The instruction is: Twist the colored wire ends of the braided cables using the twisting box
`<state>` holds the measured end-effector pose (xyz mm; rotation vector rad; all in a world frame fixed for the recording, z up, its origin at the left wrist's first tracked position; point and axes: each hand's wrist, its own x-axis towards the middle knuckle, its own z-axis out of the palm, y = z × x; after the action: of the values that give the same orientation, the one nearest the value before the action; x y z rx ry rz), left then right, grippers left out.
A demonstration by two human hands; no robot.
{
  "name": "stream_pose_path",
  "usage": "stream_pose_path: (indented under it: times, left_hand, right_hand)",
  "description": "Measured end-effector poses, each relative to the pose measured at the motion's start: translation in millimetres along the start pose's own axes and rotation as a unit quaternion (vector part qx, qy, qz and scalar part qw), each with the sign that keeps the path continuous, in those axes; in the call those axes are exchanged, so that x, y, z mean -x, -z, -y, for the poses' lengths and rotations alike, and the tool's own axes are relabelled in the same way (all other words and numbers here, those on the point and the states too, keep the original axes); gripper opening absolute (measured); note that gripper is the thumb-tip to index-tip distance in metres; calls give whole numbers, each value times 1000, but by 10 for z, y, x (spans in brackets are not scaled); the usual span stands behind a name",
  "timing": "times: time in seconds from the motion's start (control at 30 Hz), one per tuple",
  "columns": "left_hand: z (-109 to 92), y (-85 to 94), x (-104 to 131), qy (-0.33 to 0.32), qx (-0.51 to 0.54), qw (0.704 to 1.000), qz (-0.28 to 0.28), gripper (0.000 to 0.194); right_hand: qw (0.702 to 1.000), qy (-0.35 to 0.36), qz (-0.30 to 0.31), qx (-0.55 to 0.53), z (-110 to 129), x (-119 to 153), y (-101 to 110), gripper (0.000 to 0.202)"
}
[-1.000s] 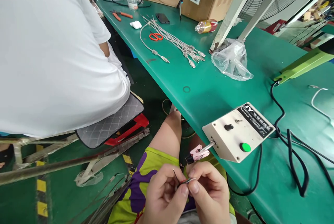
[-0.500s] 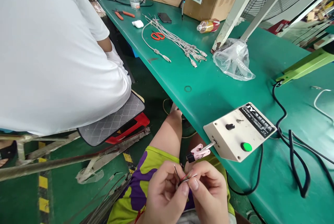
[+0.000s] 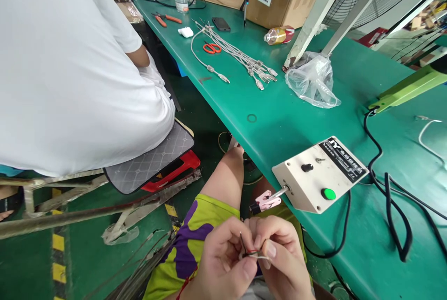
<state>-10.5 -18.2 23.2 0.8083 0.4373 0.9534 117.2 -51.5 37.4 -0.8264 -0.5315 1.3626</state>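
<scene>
Above my lap, my left hand (image 3: 226, 258) is closed around the end of a cable, whose thin wires (image 3: 252, 252) stick out between finger and thumb. Black, red and white strands show; the rest of the cable is hidden by my fingers. My right hand (image 3: 284, 251) pinches the loose wire ends from the other side, thumb against forefinger. Just beyond my hands, a pink clip (image 3: 267, 201) sits on the shaft of a beige control box (image 3: 319, 174) with a green button and a black knob. The clip touches neither hand.
On the green table (image 3: 230, 99) lie several USB cables (image 3: 240, 55), red-handled scissors (image 3: 212, 48), pliers (image 3: 167, 19), a phone (image 3: 221, 23), a bottle (image 3: 279, 35) and a plastic bag (image 3: 312, 81). A person in a white shirt (image 3: 77, 76) sits at left. Black cords (image 3: 387, 188) trail at right.
My right fingers have shifted slightly on the wires, and the white strand now points a little lower to the right. The seated person has leaned slightly left.
</scene>
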Motion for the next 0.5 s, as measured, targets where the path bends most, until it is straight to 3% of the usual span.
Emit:
stream_pose_path:
  times: [0.17,0.33,0.5]
  left_hand:
    - [-42,-4,-3,54,-49,997,1,49]
    - [-93,-49,-23,49,-132,989,-34,50]
    - [-52,-11,-3,15,-176,980,-92,43]
  right_hand:
    - [999,7,8,36,101,22,42,11]
    - [998,-14,-10,67,160,45,49,18]
    - [978,10,-146,151,55,-63,100,55]
